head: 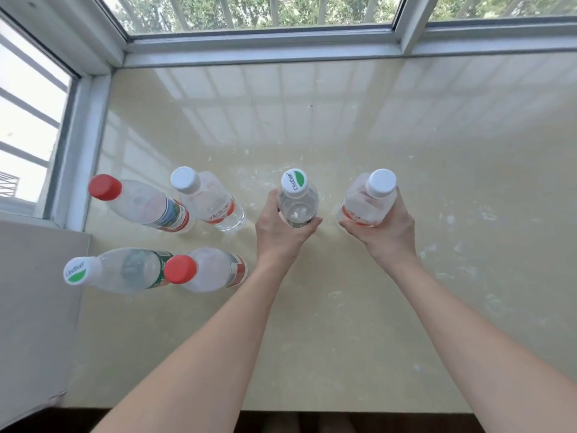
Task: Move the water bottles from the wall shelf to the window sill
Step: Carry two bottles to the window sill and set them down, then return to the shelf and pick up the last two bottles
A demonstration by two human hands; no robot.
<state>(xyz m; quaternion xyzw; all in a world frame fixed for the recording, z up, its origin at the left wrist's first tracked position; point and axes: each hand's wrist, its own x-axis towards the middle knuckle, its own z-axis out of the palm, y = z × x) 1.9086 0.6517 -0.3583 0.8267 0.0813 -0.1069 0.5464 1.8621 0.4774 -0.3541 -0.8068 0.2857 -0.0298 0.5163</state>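
Observation:
Several clear plastic water bottles stand upright on the beige window sill (406,189). My left hand (278,228) is wrapped around a bottle with a white-and-green cap (296,198). My right hand (387,229) grips a white-capped bottle with a red label (368,198) just to its right. Both bottles' bases appear to rest on the sill. To the left stand a red-capped bottle (137,201), a white-capped bottle (206,198), a green-labelled bottle (118,270) and another red-capped bottle (203,270). The wall shelf is not in view.
Window frames (265,42) border the sill at the back and on the left (81,145). A grey wall ledge (34,292) sits at the near left. The sill's front edge (312,409) runs along the bottom, with dark floor below.

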